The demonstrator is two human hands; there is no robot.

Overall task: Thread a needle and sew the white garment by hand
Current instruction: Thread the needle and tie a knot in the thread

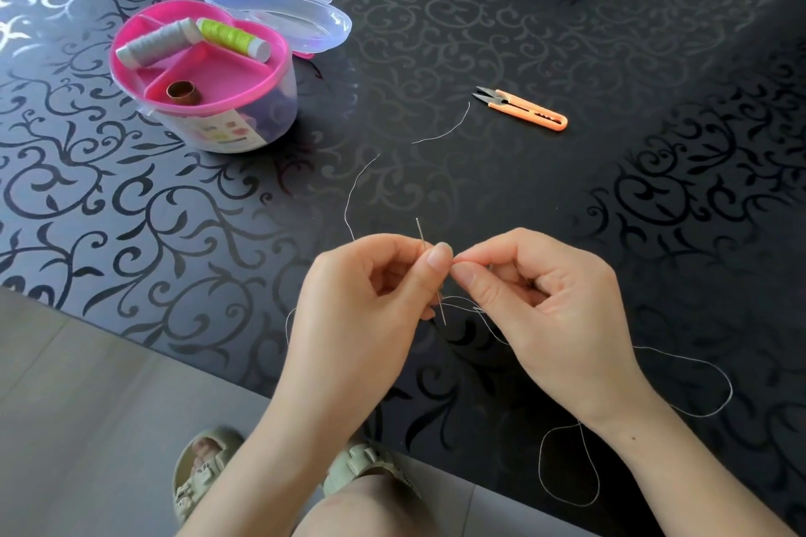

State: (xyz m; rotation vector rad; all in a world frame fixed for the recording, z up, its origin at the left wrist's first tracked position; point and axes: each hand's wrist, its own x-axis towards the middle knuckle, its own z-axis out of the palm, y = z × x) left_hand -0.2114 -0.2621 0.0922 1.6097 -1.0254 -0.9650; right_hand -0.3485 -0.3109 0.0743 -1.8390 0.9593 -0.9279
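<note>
Our left hand (370,288) pinches the needle (420,231) between thumb and forefinger. The needle stands nearly upright, one end rising above the fingertips and the other showing below them. Our right hand (549,301) is curled, its thumb and forefinger pressed tip to tip just beside the left fingertips. We cannot tell whether the thread is in that pinch, as the strand is too fine to see there. The pale thread (693,358) crosses beneath the needle, passes under the right hand and trails in loose loops over the black patterned table (567,209) by the right wrist. Another stretch rises from behind the left hand.

Farther out lie orange snips (530,111), well apart from both hands. At far left stands a sewing box (227,131) with a clear body, its clear lid (279,15) hinged back and open. Its pink tray (227,72) is divided: a grey spool (157,41) lies in one compartment, a green spool (233,37) in the next, and a brass thimble (184,93) stands in the front one. Beneath the tray we make out only dim purple shapes.
</note>
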